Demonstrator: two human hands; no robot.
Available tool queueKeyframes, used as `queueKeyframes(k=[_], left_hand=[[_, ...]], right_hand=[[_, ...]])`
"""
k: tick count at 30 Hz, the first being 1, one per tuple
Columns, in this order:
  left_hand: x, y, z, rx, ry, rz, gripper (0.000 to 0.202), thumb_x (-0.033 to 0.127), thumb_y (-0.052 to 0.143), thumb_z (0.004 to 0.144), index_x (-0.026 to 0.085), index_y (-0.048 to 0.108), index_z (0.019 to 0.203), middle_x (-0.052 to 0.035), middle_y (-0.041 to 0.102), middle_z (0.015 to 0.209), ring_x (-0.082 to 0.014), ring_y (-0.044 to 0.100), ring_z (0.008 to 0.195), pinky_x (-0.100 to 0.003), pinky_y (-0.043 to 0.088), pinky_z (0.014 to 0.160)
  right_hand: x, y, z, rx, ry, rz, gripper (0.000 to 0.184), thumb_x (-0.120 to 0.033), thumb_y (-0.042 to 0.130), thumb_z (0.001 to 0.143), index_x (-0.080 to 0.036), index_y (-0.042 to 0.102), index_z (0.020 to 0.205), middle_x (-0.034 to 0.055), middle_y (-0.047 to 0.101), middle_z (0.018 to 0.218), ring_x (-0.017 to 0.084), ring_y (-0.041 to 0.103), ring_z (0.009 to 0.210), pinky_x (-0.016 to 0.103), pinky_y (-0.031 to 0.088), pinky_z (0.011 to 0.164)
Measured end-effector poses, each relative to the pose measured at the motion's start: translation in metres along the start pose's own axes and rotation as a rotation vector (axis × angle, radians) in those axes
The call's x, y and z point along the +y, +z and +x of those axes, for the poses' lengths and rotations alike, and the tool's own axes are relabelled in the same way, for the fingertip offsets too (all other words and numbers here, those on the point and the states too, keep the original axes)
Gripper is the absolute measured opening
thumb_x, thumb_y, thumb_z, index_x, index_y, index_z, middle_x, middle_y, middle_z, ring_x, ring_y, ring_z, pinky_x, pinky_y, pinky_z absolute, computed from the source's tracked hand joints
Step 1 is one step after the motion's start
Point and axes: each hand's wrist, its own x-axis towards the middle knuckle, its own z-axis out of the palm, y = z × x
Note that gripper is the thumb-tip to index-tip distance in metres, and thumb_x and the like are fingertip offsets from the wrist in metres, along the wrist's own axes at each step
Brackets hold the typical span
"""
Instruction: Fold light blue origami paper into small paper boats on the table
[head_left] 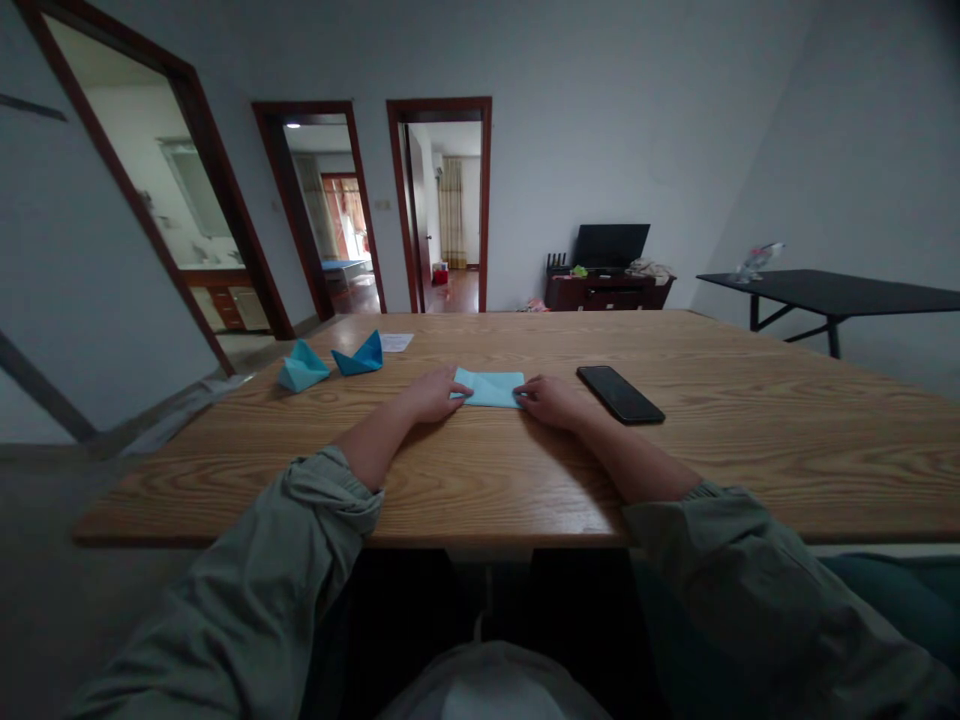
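Note:
A folded light blue paper [491, 386] lies flat on the wooden table [525, 460] in front of me. My left hand [433, 394] rests on the table at the paper's left edge, fingers curled and pressing on its corner. My right hand [551, 401] lies at the paper's right edge, fingertips pinched on that side. Both forearms are bare, with grey-green sleeves pushed up.
Two folded paper boats, a light blue boat [302, 367] and a darker blue boat [359, 356], stand at the far left. A white sheet [395, 342] lies behind them. A black phone [619, 393] lies right of my right hand. A black table [832, 293] stands at the right.

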Motion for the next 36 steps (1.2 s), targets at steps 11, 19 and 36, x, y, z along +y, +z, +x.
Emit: queueKeyframes(k=[11,19,36], left_hand=[[0.042,0.010,0.000,-0.201,0.122,0.098,0.062,0.060,0.020,0.090,0.030,0.026,0.143,-0.0090,0.020,0.151,-0.0320,0.015,0.138,-0.056,0.008,0.107],[0.037,0.006,0.000,-0.281,0.152,-0.007,0.060,0.063,0.024,0.088,0.038,0.026,0.142,-0.0023,0.010,0.153,-0.0320,0.010,0.139,-0.052,0.011,0.109],[0.030,0.006,0.002,-0.284,0.114,-0.033,0.064,0.067,0.025,0.085,0.037,0.027,0.142,-0.0048,0.012,0.153,-0.0326,0.012,0.139,-0.054,0.010,0.108]], right_hand=[[-0.012,0.000,-0.004,-0.062,-0.037,-0.113,0.043,-0.039,0.034,0.092,-0.025,0.058,0.124,0.0100,0.059,0.122,0.023,0.055,0.108,0.030,0.036,0.093],[-0.007,0.003,-0.001,-0.060,-0.032,-0.084,0.044,-0.040,0.035,0.091,-0.024,0.056,0.127,0.0091,0.056,0.128,0.023,0.052,0.114,0.030,0.035,0.095],[-0.001,0.006,0.000,-0.016,-0.039,-0.002,0.047,-0.047,0.041,0.088,-0.024,0.058,0.124,0.0091,0.057,0.126,0.025,0.054,0.112,0.033,0.037,0.095]])
